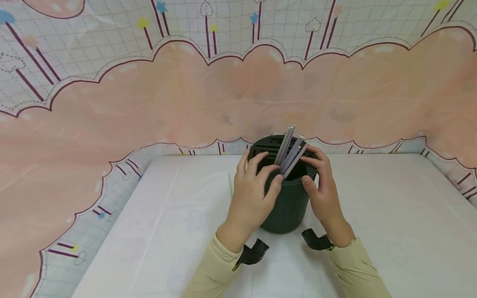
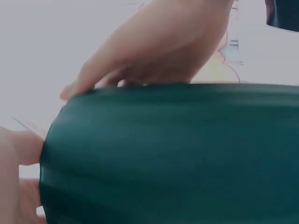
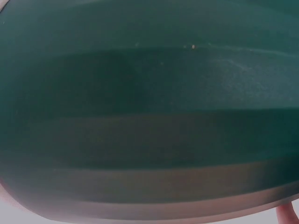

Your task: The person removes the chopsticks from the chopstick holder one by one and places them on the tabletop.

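A dark green bucket (image 1: 285, 207) stands upright on the table. Part of its top has a black slatted cover (image 1: 265, 145), and several thin grey and lavender sticks (image 1: 288, 151) jut out of the opening, leaning right. My left hand (image 1: 253, 190) holds the rim on the left, its fingers over the top and close to the sticks. My right hand (image 1: 326, 192) grips the rim from the right, with the thumb at the front. In the left wrist view the bucket's ribbed wall (image 2: 173, 149) shows between both hands; in the right wrist view the wall (image 3: 149, 116) fills nearly everything.
A white cloth covers the table (image 1: 167, 231). One thin pale stick (image 1: 230, 182) lies left of the bucket, partly hidden by my left hand. A patterned peach curtain (image 1: 223, 99) hangs behind. Black wrist mounts (image 1: 254, 252) stick out from both sleeves.
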Available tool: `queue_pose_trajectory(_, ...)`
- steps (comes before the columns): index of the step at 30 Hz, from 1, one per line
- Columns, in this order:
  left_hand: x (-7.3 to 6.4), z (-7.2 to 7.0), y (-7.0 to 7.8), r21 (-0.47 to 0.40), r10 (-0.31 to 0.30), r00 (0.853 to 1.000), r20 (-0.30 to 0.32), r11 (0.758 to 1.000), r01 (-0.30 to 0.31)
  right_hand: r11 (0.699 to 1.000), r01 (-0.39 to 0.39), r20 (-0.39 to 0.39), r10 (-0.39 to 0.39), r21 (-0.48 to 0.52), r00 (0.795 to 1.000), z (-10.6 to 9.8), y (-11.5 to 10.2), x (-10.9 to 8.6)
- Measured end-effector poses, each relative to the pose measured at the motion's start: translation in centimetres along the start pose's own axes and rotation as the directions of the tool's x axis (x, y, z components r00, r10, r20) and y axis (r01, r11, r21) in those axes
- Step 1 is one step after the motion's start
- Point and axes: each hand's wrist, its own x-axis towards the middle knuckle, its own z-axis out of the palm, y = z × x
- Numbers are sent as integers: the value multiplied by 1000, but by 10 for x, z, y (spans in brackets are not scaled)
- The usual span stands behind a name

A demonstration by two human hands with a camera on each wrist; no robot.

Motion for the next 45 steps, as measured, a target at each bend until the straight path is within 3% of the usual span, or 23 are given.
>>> queue_pose_trajectory(4,-2,3,8,82,62,997,-44,995,-58,1000,-30,-2,30,4,1000,-1,-7,0)
queue_pose_trajectory(10,-2,1,11,91,112,989,-98,990,-103,999,-33,1,33,-16,999,-1,14,-3)
queue_pose_trajectory(20,1,-2,10,-42,99,973,-207,993,-110,1000,25,3,-25,-7,1000,-1,24,-3)
queue_pose_trajectory(25,-1,-7,11,-187,63,970,-236,976,-109,1000,7,9,-7,-17,1000,-2,23,-4)
queue_pose_trajectory(29,-2,-14,16,-329,79,951,-298,927,-180,1000,-10,10,10,-17,1000,-3,6,-3)
queue_pose_trajectory(33,-3,-23,19,-392,103,925,-366,884,-254,1000,-15,8,15,-17,1000,-2,-13,0)
queue_pose_trajectory(37,-3,-36,19,-464,59,900,-432,841,-278,1000,-21,14,22,-15,1000,-3,-5,-3)
queue_pose_trajectory(38,-3,-41,20,-494,37,891,-452,822,-285,1000,-22,16,22,-14,1000,-3,-1,-4)
queue_pose_trajectory(41,-4,-58,23,-604,-46,857,-514,728,-323,1000,-21,18,21,-13,1000,-3,12,-6)
queue_pose_trajectory(43,-5,-69,26,-656,-95,828,-553,662,-362,1000,-18,16,18,-19,1000,-4,19,-7)
queue_pose_trajectory(45,-5,-79,26,-681,-137,797,-589,615,-397,1000,-7,13,8,-12,1000,-4,22,-7)
